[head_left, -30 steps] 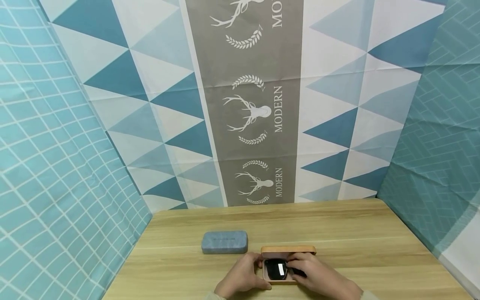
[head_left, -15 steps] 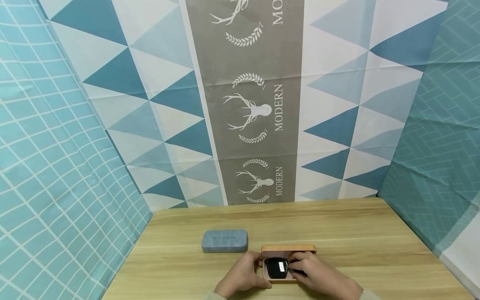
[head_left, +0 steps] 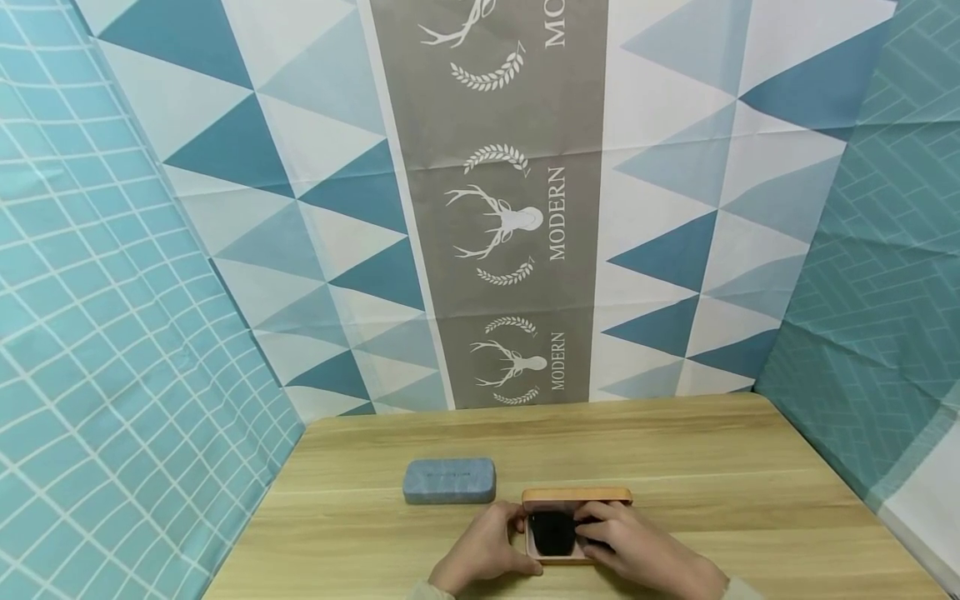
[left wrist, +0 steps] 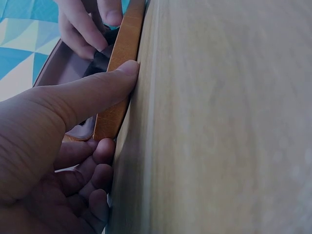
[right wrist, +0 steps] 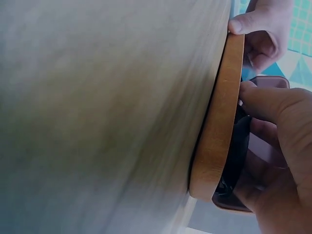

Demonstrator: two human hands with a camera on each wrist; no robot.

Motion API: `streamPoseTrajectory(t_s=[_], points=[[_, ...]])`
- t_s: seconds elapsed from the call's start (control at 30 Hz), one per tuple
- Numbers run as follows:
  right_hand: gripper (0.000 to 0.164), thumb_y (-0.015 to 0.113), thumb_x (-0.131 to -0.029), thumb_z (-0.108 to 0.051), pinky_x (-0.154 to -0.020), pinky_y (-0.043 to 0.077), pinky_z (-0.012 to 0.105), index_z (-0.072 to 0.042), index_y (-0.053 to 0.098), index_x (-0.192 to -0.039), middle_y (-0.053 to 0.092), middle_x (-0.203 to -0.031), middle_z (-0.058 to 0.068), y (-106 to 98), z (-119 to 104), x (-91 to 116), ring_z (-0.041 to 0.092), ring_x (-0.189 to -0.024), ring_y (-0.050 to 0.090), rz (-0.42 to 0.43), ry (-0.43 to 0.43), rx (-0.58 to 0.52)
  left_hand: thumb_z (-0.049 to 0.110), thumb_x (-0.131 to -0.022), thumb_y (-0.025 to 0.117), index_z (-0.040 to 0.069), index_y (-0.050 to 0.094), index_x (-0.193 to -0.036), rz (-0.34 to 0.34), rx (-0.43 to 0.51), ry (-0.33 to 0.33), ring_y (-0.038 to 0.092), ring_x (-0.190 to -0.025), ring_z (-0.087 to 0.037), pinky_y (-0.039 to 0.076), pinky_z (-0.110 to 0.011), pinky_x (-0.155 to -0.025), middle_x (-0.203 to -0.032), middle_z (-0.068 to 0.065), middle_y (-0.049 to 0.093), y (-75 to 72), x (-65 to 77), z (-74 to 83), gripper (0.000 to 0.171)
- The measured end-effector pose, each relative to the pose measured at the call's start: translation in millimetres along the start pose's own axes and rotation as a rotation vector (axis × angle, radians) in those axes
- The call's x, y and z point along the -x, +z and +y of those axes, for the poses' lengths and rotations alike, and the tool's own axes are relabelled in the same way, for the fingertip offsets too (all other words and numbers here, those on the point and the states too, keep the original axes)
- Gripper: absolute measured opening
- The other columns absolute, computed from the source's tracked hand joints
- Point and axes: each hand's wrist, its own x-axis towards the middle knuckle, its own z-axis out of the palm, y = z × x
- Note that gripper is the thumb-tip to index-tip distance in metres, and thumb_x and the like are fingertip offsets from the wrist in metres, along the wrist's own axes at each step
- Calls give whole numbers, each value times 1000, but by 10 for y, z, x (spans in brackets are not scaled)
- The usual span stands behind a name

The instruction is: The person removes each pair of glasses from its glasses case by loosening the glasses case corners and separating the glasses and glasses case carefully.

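An orange-brown glasses case [head_left: 577, 494] lies on the table with its lid raised at the back. Inside it sits a pair of sunglasses, one dark lens [head_left: 553, 535] showing in the left half. My left hand [head_left: 483, 546] holds the case by its left end, and in the left wrist view its thumb [left wrist: 97, 92] presses on the front wall [left wrist: 123, 53]. My right hand [head_left: 637, 546] reaches into the right half, its thumb and fingers pinching the sunglasses near their middle. In the right wrist view the black second lens [right wrist: 238, 148] shows under the fingers, which partly hide it.
A blue-grey closed glasses case [head_left: 450, 482] lies behind and to the left of my left hand. The wood-grain table [head_left: 675, 450] ends at a patterned cloth backdrop [head_left: 517, 208], with cloth walls on both sides.
The white reflection on the left lens has vanished, and the lens looks uniformly dark. Both hands keep nearly the same place on the case and sunglasses.
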Motion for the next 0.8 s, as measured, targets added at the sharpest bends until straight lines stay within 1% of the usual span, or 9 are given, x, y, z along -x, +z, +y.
streamPoseTrajectory(t_s=[0.1, 0.2, 0.27, 0.33, 0.47, 0.7, 0.8], points=[[16, 74, -94, -14, -81, 60, 31, -15, 78, -110, 69, -118, 1, 9, 12, 11, 15, -104, 68, 16, -11, 8, 33, -67, 98, 17, 62, -86, -3, -1, -3, 42, -69, -4, 37, -24, -61, -82, 7, 57, -1, 3, 1, 44], [19, 77, -90, -8, -81, 60, 29, -13, 77, -108, 70, -115, 3, 24, 26, 7, 16, -103, 69, 48, -40, 26, 34, -68, 97, 18, 61, -86, -5, -1, -6, 42, -68, -4, 36, -24, -61, -82, 8, 57, -4, 4, 4, 43], [20, 77, -89, -6, -81, 60, 28, -12, 76, -109, 71, -113, 3, 29, 28, 1, 16, -103, 69, 59, -42, 27, 35, -68, 97, 18, 62, -86, -8, -4, -5, 42, -68, -4, 36, -24, -61, -82, 8, 57, -5, 3, 3, 43], [21, 77, -90, -6, -81, 60, 27, -9, 75, -111, 72, -111, 2, 33, 29, -11, 15, -102, 69, 64, -33, 25, 35, -68, 97, 19, 62, -86, -10, -3, -7, 42, -68, -4, 36, -24, -61, -82, 8, 57, -7, 0, 0, 43], [19, 73, -94, -7, -78, 60, 26, -7, 75, -113, 72, -109, 3, 39, 20, -38, 12, -100, 69, 59, 21, 6, 35, -68, 97, 19, 62, -86, -15, 3, -9, 41, -67, -4, 36, -25, -60, -82, 8, 57, -11, -5, -4, 43], [9, 72, -93, -5, -72, 58, 22, -7, 77, -101, 73, -98, 0, 75, 3, -86, 7, -91, 69, 109, 49, 37, 37, -68, 97, 19, 63, -86, -16, -2, -9, 41, -66, -4, 36, -25, -60, -81, 9, 57, -4, -10, -10, 43], [6, 73, -94, -6, -70, 58, 20, -7, 77, -97, 74, -93, 0, 79, 4, -108, 5, -88, 68, 122, 62, 27, 37, -68, 97, 18, 63, -86, -12, -7, -9, 43, -68, -4, 37, -25, -62, -82, 9, 57, -6, -9, -11, 44]])
